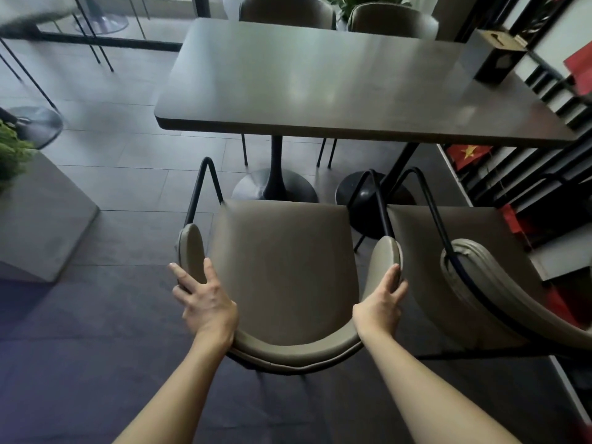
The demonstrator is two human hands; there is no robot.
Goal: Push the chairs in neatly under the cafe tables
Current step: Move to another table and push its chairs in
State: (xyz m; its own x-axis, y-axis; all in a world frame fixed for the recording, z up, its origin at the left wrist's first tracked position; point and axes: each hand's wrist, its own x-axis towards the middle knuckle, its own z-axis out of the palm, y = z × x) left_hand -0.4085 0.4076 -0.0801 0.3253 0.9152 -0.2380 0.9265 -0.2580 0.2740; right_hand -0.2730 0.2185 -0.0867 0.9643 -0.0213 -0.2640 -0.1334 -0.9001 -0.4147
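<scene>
Near chair (282,270): lower centre of the frame, taupe padded seat and curved backrest, pulled out; its front edge stands short of the table's near edge.
Left hand (205,302): on the backrest's left curve, thumb over the top, fingers spread and loose, not closed around it.
Right hand (381,306): wrapped over the backrest's right curve, fingers curled on the outer side.
Table (320,81): dark rectangular top, centre to upper right; open floor shows between its near edge and the chair seat.
Pedestal bases (256,187): two round ones under the table, just ahead of the seats.
Second chair (480,270): just beside the near chair on the right, also pulled out.
Far chairs (285,11): two, tucked at the table's far edge.
Chairs counted: four.
Left side: bare tiled floor (105,155), then a grey planter block (41,219) at the left edge.
Right side: shelving (544,91) close against the table.
</scene>
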